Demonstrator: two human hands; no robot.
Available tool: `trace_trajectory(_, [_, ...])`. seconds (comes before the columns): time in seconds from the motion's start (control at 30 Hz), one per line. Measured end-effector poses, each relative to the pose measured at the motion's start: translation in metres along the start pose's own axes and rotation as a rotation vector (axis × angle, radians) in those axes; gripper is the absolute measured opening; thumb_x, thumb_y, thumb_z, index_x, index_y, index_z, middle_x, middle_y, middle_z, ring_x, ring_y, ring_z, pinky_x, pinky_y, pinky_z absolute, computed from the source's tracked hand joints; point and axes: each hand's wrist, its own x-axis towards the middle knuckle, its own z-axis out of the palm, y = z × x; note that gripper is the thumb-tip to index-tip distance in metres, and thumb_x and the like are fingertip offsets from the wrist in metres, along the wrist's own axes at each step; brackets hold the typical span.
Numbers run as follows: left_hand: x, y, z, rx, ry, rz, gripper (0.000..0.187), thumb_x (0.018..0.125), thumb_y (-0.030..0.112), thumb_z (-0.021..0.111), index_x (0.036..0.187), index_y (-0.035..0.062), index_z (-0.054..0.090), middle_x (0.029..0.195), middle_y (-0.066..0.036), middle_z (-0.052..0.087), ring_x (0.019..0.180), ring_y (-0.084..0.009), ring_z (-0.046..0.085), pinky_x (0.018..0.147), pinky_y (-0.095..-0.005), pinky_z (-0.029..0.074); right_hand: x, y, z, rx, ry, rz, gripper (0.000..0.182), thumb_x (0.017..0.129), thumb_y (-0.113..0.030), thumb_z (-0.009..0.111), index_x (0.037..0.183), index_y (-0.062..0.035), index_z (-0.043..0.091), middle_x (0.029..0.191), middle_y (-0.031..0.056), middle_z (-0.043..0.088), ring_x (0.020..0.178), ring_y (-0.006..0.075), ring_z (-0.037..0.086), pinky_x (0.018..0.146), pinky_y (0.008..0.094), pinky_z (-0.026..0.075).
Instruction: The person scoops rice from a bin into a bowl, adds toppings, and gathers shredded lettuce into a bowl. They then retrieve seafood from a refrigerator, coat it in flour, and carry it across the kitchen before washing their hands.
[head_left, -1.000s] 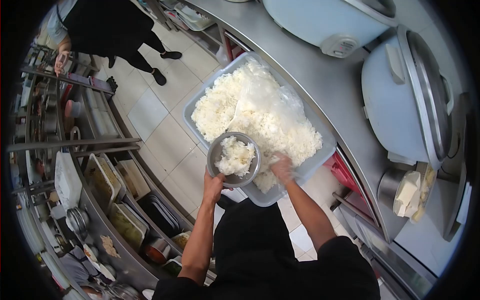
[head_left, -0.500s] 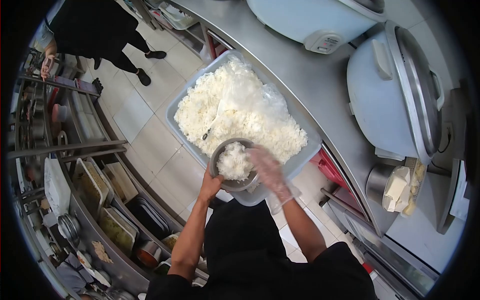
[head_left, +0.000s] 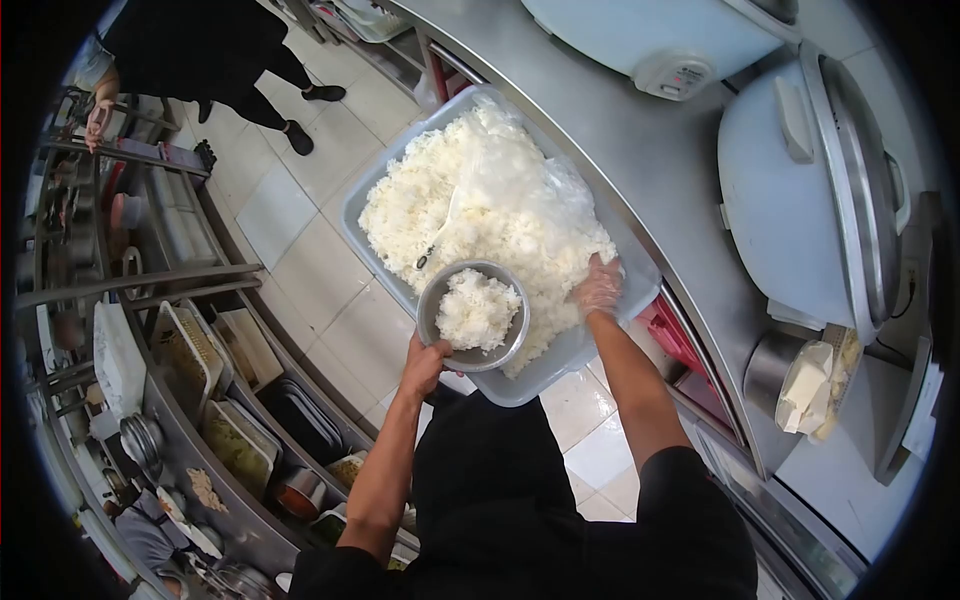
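Observation:
My left hand point(head_left: 428, 362) is closed on the rim of a round metal bowl point(head_left: 428, 318), holding it over the near left part of a grey plastic tub point(head_left: 545, 378). A mound of cooked white rice point(head_left: 478, 312) lies in the bowl. My right hand point(head_left: 598, 287), in a clear plastic glove, presses into the right edge of the rice point(head_left: 410, 205) in the tub, its fingers curled and partly hidden by the grains. A clear plastic sheet point(head_left: 490, 170) lies over part of the rice. A small dark handle end point(head_left: 424, 258) pokes out near the bowl.
Large rice cookers point(head_left: 790, 200) stand on the steel counter point(head_left: 600, 130) at right, beside a metal pot point(head_left: 765, 365) with pale blocks point(head_left: 805, 385). Shelves with food trays point(head_left: 240, 445) line the left. Another person point(head_left: 190, 50) stands at upper left.
My right hand has moved from the bowl to the rice at the tub's right side. The bowl stays in my left hand.

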Motion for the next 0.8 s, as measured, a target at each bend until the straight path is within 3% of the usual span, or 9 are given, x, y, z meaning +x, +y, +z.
trace_trajectory(0.13, [0.006,0.002,0.009,-0.01,0.046,0.024,0.053,0.065,-0.006,0.044,0.117,-0.0039,0.037,0.09,-0.018,0.056,0.062,-0.0268,0.061,0.039,-0.0337,0.05,0.014,0.019,0.002,0.156,-0.019,-0.05,0.073,0.062,-0.015,0.071,0.128,-0.0142,0.041,0.121,0.0257,0.045,0.107,0.0342,0.05,0.088,0.0342,0.044])
trace_trajectory(0.2, [0.008,0.002,0.011,-0.009,0.053,0.021,0.054,0.065,-0.006,0.045,0.118,-0.0037,0.036,0.09,-0.018,0.056,0.062,-0.0267,0.06,0.039,-0.0337,0.051,0.004,0.031,0.004,0.731,-0.063,-0.217,0.08,0.054,-0.011,0.076,0.126,-0.0051,0.041,0.105,0.0193,0.058,0.104,0.0229,0.054,0.083,0.0328,0.048])
trace_trajectory(0.3, [0.011,0.003,0.019,0.025,0.05,0.012,0.054,0.065,-0.005,0.045,0.119,-0.0037,0.035,0.091,-0.017,0.055,0.062,-0.0264,0.06,0.039,-0.0334,0.051,-0.051,0.003,-0.014,1.103,-0.137,0.033,0.082,0.053,-0.006,0.076,0.126,-0.0001,0.039,0.103,0.0162,0.059,0.101,0.0226,0.054,0.085,0.0321,0.047])
trace_trajectory(0.37, [0.011,0.002,0.023,0.048,0.051,0.006,0.054,0.065,-0.005,0.045,0.119,-0.0038,0.035,0.091,-0.017,0.055,0.062,-0.0262,0.06,0.039,-0.0332,0.051,-0.094,-0.021,-0.032,1.397,-0.376,-0.102,0.084,0.058,-0.012,0.076,0.129,-0.001,0.034,0.108,0.0182,0.055,0.101,0.026,0.052,0.092,0.0334,0.042])
trace_trajectory(0.47, [0.012,-0.001,0.027,0.08,0.059,0.001,0.054,0.065,-0.005,0.045,0.119,-0.004,0.036,0.09,-0.018,0.056,0.062,-0.0262,0.06,0.039,-0.0327,0.051,-0.132,-0.056,-0.042,0.927,-0.124,-0.533,0.079,0.068,-0.019,0.07,0.132,-0.0017,0.027,0.113,0.0232,0.049,0.104,0.0315,0.05,0.093,0.0369,0.04])
trace_trajectory(0.57, [0.012,0.0,0.027,0.087,0.003,-0.03,0.062,0.067,-0.004,0.047,0.127,0.0023,0.03,0.1,-0.018,0.053,0.068,-0.0271,0.061,0.041,-0.0335,0.053,-0.15,-0.064,-0.047,0.529,0.176,-0.71,0.073,0.078,-0.023,0.061,0.136,-0.0037,0.019,0.115,0.0256,0.045,0.106,0.0377,0.046,0.092,0.0404,0.038])
trace_trajectory(0.63, [0.009,0.002,0.023,0.05,-0.006,-0.019,0.062,0.067,-0.004,0.048,0.126,0.0017,0.031,0.099,-0.018,0.054,0.069,-0.0265,0.061,0.042,-0.0334,0.053,-0.156,-0.067,-0.068,0.518,0.06,-0.584,0.063,0.083,-0.024,0.055,0.135,-0.0039,0.025,0.116,0.0278,0.042,0.11,0.0411,0.041,0.092,0.044,0.034])
trace_trajectory(0.7, [0.005,0.002,0.02,0.036,-0.012,-0.018,0.062,0.067,-0.003,0.048,0.126,0.0014,0.031,0.099,-0.019,0.054,0.069,-0.0266,0.061,0.042,-0.0334,0.053,-0.15,-0.062,-0.073,0.303,0.312,-0.692,0.054,0.085,-0.03,0.051,0.132,-0.0087,0.035,0.122,0.0294,0.037,0.115,0.0431,0.036,0.098,0.0468,0.028])
trace_trajectory(0.8, [0.007,-0.005,0.023,0.034,-0.036,0.018,0.061,0.066,-0.002,0.048,0.125,0.001,0.032,0.1,-0.018,0.054,0.069,-0.0268,0.061,0.042,-0.0335,0.052,-0.13,-0.068,-0.046,0.564,0.293,-0.867,0.047,0.087,-0.027,0.047,0.126,-0.0015,0.042,0.127,0.03,0.033,0.12,0.044,0.03,0.1,0.048,0.025])
